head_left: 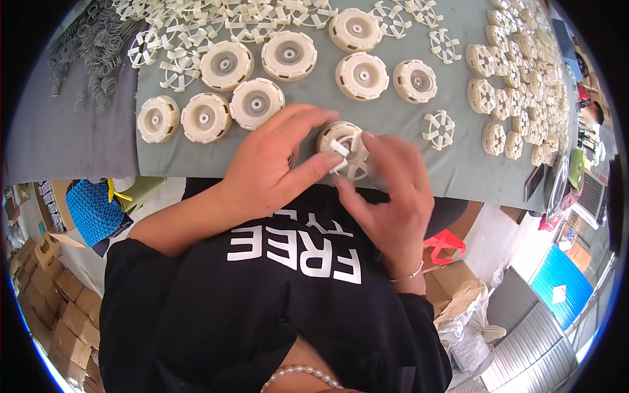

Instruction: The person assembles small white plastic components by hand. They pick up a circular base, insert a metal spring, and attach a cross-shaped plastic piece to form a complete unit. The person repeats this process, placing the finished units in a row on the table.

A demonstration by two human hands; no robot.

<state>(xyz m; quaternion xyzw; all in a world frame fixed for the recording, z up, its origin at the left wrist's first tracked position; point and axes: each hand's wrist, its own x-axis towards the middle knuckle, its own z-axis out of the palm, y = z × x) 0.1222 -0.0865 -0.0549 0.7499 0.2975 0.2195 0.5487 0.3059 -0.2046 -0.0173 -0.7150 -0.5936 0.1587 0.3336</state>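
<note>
Near the table's front edge stands a cream round plastic housing (324,136), with a white spoked plastic ring (354,171) tilted over its face. My left hand (278,157) curls around the housing's left side, its thumb pressing on the ring. From the right, my right hand (398,187) pinches the ring between thumb and fingers, slightly blurred. Part of the housing is hidden by the ring and my fingers. Around them sit several similar housings (257,104), some with a coiled spring (422,81) in the middle. One loose spoked ring (438,130) lies to the right.
A heap of white spoked rings (229,21) covers the table's far side. Grey springs (105,49) pile at the far left. Rows of housings fitted with spoked rings (496,103) fill the right, beside a dark phone (534,183). Cardboard boxes (69,321) stand below at left.
</note>
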